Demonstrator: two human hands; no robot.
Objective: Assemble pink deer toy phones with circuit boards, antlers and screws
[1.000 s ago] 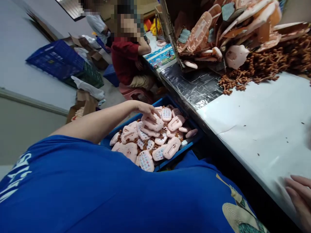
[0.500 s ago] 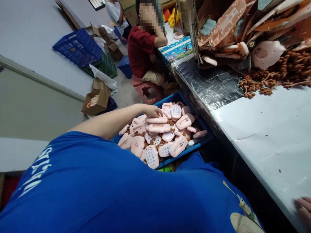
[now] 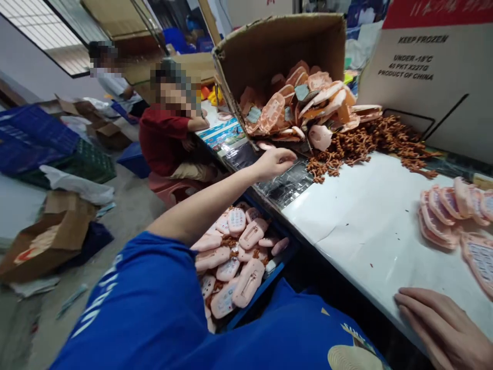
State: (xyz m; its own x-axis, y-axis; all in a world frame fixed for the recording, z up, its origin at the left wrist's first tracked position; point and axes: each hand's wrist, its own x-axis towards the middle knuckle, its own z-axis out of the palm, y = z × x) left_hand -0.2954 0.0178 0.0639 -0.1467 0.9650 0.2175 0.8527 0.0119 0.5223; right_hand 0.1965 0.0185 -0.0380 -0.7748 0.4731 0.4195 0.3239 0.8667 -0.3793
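Note:
My left hand is raised over the table's dark, tape-covered edge, fingers loosely bent and apart, with nothing visible in it. Just beyond it, a tipped cardboard box spills pink plastic shell halves. A heap of small brown plastic pieces lies right of that hand. My right hand rests flat on the white tabletop, fingers stretched. Pink toy-phone shells with button faces stand in a row beyond it. Below my left forearm, a blue crate holds many pink toy phones.
A person in a red shirt sits on a pink stool at the table's far side; another person is farther back. A white carton stands behind the brown heap. Cardboard boxes and blue and green crates line the floor at left.
My left hand has left the toy phones in the crate and moved up to the table by the box. The view has swung right, bringing more of my right hand into sight.

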